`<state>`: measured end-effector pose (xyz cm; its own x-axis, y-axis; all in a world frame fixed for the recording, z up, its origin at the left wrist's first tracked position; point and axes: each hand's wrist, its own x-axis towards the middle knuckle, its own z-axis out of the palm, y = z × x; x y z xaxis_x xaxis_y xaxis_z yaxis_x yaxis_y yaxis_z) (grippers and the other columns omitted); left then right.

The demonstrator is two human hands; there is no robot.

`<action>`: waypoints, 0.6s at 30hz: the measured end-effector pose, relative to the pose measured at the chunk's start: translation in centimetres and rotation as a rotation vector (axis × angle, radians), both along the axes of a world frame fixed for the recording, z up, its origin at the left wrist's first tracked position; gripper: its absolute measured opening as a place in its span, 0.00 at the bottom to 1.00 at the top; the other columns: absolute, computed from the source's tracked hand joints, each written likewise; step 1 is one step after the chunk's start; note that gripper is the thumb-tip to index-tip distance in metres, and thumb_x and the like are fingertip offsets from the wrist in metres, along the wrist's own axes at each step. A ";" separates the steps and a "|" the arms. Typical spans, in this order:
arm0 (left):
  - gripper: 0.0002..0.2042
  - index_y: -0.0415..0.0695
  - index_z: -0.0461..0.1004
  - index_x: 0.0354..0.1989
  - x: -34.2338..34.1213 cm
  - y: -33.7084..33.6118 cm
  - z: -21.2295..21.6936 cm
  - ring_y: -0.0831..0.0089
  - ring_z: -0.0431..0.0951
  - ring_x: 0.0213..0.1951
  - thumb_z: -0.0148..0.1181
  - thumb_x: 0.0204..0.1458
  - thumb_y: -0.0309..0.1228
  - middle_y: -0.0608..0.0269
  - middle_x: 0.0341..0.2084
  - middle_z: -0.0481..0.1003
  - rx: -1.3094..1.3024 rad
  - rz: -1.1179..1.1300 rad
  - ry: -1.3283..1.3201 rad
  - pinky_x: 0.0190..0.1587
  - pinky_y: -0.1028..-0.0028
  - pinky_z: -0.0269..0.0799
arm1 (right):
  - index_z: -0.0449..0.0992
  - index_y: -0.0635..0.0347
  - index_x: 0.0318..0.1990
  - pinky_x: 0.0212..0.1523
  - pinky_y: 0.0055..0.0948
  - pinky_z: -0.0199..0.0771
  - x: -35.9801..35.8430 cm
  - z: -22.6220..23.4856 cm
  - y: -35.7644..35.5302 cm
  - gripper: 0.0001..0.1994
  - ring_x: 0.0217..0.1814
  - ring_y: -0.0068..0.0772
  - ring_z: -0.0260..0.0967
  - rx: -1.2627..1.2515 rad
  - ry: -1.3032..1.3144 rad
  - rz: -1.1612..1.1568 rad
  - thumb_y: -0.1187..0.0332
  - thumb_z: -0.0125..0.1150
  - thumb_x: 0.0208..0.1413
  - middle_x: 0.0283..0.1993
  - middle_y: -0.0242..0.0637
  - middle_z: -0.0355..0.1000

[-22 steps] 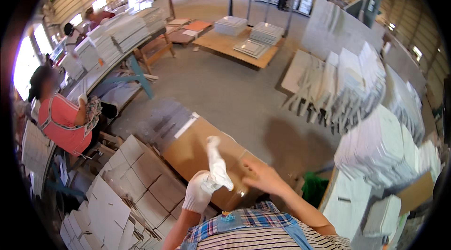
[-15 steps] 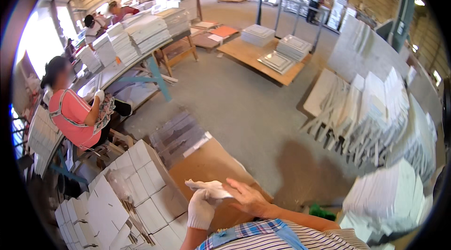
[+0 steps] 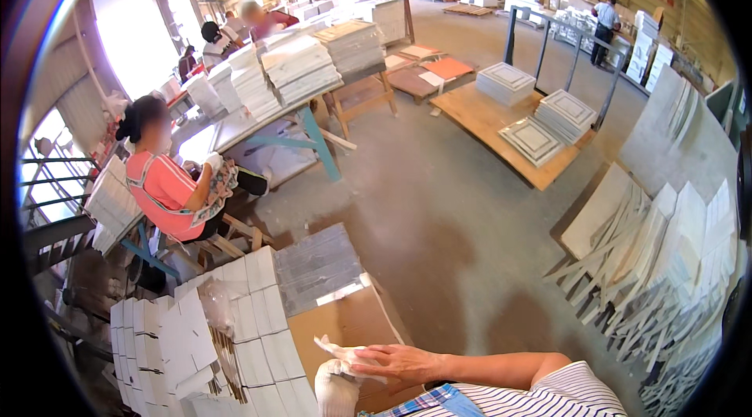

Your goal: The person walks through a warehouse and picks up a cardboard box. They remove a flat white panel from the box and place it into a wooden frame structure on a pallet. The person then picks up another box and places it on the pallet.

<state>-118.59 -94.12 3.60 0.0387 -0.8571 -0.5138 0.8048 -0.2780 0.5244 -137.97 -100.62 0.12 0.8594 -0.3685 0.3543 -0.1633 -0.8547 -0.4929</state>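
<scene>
Low in the view, my two hands meet over a brown cardboard sheet. A white knit glove covers my left hand [image 3: 337, 387], which is closed on a loose white glove [image 3: 335, 349]; part of its grip is hidden. My bare right hand [image 3: 401, 364] reaches across from the right, its fingers laid together over the loose glove and closed against it. The tip of that glove sticks out to the left past my fingers. Beneath my hands lies the cardboard [image 3: 345, 319].
White boxes [image 3: 262, 323] are stacked at my left, beside grey wrapped slabs [image 3: 317, 264]. A seated person [image 3: 168, 190] works at a long bench left. A wooden pallet [image 3: 478, 131] holds framed panels ahead. Stone strips [image 3: 627, 260] lean at the right.
My view has swung left. The right hand's fingers, stretched out beside the loose glove before, now lie over it and close on it. The left hand keeps its hold.
</scene>
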 end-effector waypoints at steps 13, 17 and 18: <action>0.19 0.38 0.65 0.54 -7.5 -5.0 -0.8 0.64 0.77 0.41 0.45 0.64 0.41 0.53 0.44 0.76 -0.130 -0.178 -0.133 0.45 0.62 0.73 | 0.78 0.55 0.52 0.33 0.28 0.76 -7.0 0.2 -2.5 0.15 0.31 0.31 0.76 0.453 -0.314 -0.379 0.65 0.63 0.58 0.36 0.40 0.78; 0.14 0.40 0.69 0.49 -13.2 -7.0 -0.7 0.72 0.76 0.41 0.59 0.56 0.30 0.58 0.41 0.76 -0.237 -0.258 -0.675 0.46 0.72 0.73 | 0.76 0.58 0.53 0.31 0.23 0.74 -9.5 -2.5 -6.9 0.17 0.29 0.18 0.71 0.916 -0.240 -0.457 0.61 0.62 0.60 0.34 0.35 0.78; 0.15 0.43 0.69 0.47 -15.5 -8.2 0.1 0.74 0.75 0.41 0.62 0.52 0.24 0.59 0.40 0.76 -0.245 -0.252 -0.672 0.45 0.74 0.74 | 0.76 0.59 0.54 0.36 0.23 0.74 -10.4 -2.1 -8.5 0.19 0.33 0.20 0.72 0.924 -0.188 -0.452 0.58 0.60 0.61 0.36 0.36 0.78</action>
<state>-134.05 -102.28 3.66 0.0638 -0.9681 -0.2425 0.2177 -0.2236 0.9500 -148.32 -109.09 -1.98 0.5343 -0.8373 -0.1159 -0.2271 -0.0101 -0.9738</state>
